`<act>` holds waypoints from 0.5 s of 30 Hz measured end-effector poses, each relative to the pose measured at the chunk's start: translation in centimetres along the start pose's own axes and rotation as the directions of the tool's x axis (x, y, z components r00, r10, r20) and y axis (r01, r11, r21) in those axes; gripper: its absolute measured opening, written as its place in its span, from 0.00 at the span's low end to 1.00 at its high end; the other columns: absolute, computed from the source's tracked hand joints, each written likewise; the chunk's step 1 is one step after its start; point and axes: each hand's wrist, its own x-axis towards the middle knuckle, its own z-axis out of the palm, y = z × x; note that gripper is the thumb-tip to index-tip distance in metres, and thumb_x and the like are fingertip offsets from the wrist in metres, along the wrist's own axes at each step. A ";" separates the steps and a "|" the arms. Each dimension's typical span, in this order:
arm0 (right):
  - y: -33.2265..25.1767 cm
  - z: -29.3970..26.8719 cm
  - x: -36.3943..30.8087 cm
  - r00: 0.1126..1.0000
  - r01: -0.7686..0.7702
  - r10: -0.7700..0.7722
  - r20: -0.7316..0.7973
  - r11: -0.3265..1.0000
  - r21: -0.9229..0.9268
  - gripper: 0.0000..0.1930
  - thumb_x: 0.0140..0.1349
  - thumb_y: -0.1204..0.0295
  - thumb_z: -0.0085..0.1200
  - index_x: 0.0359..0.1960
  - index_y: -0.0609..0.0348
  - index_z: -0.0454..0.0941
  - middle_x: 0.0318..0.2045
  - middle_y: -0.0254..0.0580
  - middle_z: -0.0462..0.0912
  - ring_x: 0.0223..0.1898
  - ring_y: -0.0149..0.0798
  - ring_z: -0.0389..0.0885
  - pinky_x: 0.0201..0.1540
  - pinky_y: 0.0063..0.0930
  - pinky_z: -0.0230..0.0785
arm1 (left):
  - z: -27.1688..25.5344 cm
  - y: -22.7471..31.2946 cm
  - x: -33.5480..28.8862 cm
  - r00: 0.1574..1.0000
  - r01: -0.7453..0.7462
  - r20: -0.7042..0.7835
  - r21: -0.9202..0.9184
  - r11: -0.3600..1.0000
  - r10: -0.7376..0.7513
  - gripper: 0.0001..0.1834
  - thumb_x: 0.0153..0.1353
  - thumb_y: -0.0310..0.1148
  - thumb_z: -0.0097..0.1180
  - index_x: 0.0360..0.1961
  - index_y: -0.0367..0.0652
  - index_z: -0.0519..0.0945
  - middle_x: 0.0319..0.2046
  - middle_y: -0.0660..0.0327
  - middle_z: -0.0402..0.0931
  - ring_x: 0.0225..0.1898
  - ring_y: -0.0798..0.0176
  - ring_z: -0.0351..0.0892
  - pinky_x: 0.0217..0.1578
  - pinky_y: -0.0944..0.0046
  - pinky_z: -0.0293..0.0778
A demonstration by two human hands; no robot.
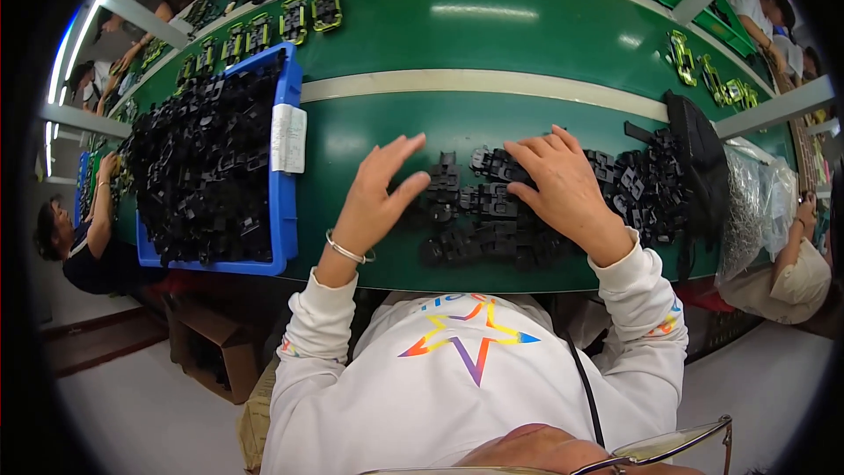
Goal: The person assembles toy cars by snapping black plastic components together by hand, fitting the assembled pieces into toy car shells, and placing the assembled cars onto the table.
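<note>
My left hand is open, thumb and fingers apart, just left of several black plastic parts on the green table. Nothing shows in it. My right hand reaches over the middle of these parts with its fingers spread. Its thumb and index finger lie around the end of one black part, and whether they touch it is hard to tell. The parts lie in rough rows, with a looser black pile right of my right hand.
A blue bin full of black parts stands at the left. Yellow-green framed pieces line the table beyond it. A black bag and clear plastic bags lie at the right. Other people sit at both sides.
</note>
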 end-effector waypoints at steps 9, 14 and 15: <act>-0.1 -0.2 -0.7 0.999 -0.008 0.010 0.051 0.999 -0.033 0.23 0.53 0.71 0.64 0.52 0.58 0.76 0.44 0.44 0.80 0.50 0.47 0.76 0.67 0.46 0.55 | 1.9 0.1 -2.9 0.987 -0.118 0.133 0.180 0.977 0.095 0.30 0.63 0.51 0.56 0.65 0.56 0.70 0.63 0.60 0.68 0.68 0.50 0.60 0.67 0.39 0.48; -0.2 -0.8 -0.4 0.995 -0.036 0.038 0.088 0.999 -0.026 0.23 0.53 0.74 0.62 0.53 0.58 0.75 0.47 0.44 0.80 0.53 0.46 0.75 0.69 0.48 0.51 | 2.5 -0.1 -2.3 0.983 -0.140 0.141 0.164 0.976 0.118 0.28 0.63 0.50 0.56 0.64 0.56 0.71 0.63 0.59 0.67 0.69 0.51 0.58 0.68 0.40 0.48; -0.3 -0.8 -0.2 0.995 -0.038 0.040 0.090 0.999 -0.029 0.23 0.53 0.74 0.62 0.53 0.58 0.75 0.47 0.44 0.80 0.53 0.46 0.75 0.69 0.48 0.51 | 2.5 -0.1 -2.2 0.982 -0.136 0.146 0.143 0.980 0.115 0.28 0.63 0.49 0.56 0.63 0.56 0.71 0.63 0.59 0.67 0.69 0.52 0.58 0.68 0.40 0.48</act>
